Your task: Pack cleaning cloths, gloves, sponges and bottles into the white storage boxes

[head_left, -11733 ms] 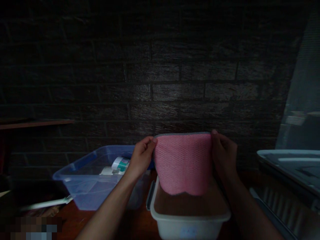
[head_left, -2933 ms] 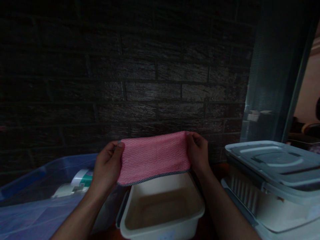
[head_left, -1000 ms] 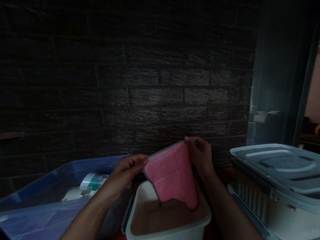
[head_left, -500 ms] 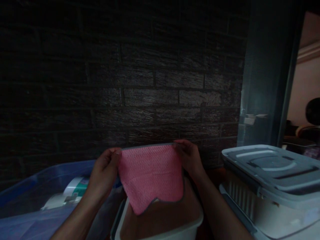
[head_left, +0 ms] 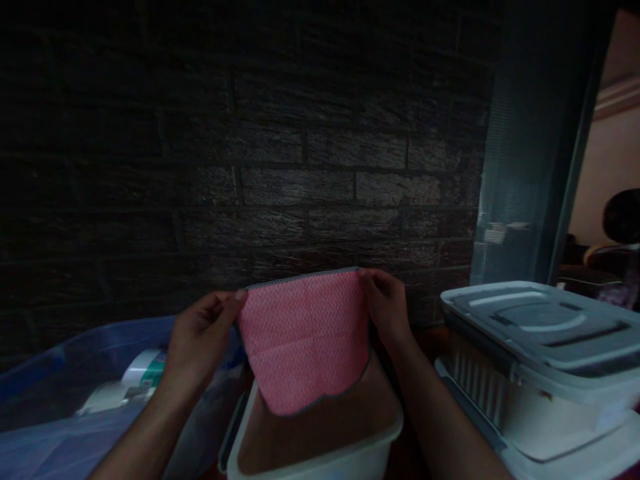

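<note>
A pink cloth with a dark-and-white stitched edge hangs stretched between my two hands. My left hand pinches its upper left corner between thumb and fingers. The upper right corner is gripped by my right hand, slightly higher than the left. Below the cloth stands an open white plastic bin, whose back part the cloth hides. The cloth's lower edge droops unevenly over the bin's opening.
At left is a blue translucent tub with a white-and-green container inside. Lidded white boxes with a grey lid stand at right. A dark brick wall rises behind, beside a grey-green pillar.
My right hand has risen a little and shifted right, pulling the cloth's top edge into a slant. The cloth's lower edge has lifted and flattened out. The view has shifted slightly.
</note>
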Available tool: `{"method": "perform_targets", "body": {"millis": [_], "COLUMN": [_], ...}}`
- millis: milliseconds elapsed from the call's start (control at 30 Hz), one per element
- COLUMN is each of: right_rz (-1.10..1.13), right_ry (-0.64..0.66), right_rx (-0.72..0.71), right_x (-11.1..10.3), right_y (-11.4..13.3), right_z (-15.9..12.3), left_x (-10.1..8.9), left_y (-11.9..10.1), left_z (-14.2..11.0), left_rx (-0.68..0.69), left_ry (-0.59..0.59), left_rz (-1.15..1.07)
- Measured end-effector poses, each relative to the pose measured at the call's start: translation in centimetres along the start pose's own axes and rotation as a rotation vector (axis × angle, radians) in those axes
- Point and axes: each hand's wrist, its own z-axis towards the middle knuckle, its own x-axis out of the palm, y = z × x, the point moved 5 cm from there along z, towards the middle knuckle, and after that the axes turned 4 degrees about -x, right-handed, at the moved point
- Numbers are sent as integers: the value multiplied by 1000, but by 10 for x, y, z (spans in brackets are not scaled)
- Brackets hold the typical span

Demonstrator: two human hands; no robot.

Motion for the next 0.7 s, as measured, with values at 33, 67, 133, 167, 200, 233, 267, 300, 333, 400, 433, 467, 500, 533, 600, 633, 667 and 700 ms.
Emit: {"method": "perform_targets", "body": {"millis": [33,67,133,167,200,233,267,300,333,400,433,467,500,533,600,633,667,700], "right_rz": [-6,-9,-19,-27,-36,-46,-54,-58,-57,-54,-55,-55,-57,-58,-65,-73,-90,-113], "right_ry": [-2,-3,-11,-18,-27,-34,-42,-48,-52,-55,-53,-50,-45,-44,-57,-75,-98,-130], "right_rx": [-9,-20,-43,-54,-63,-72,-78,-81,-81,-74,-69,-63,-58,-51,-43,-49,-66,-94], "right_x": [0,0,-1,-2,-2,-3,-4,-5,-5,-6,-6,-6,-5,-5,-6,-7,-8,-10], "right_y": [1,3,4,5,5,6,7,7,8,10,11,12,12,13,15,16,17,18], "right_z": [0,1,2,2,2,3,3,2,2,2,1,1,0,0,-1,-2,-2,-2], "left_x": [-1,-2,-3,-4,-4,-4,-3,-3,-2,-1,0,0,0,-1,-2,-2,-1,0], "left_y": [0,0,-1,-2,-4,-5,-7,-8,-8,-7,-6,-5,-4,-3,-2,-3,-4,-5], "left_z": [1,1,2,1,0,-1,-2,-3,-3,-4,-3,-2,-2,-1,-1,-2,-3,-5], "left_rx": [16,28,43,45,45,42,37,32,31,39,45,51,58,63,74,78,78,73], "left_ry": [-16,-30,-61,-73,-85,-98,-105,-109,-104,-96,-86,-80,-80,-80,-80,-80,-75,-62], "left_rz": [28,61,113,127,130,123,102,77,52,12,2,-6,-15,-30,-59,-68,-70,-64]}}
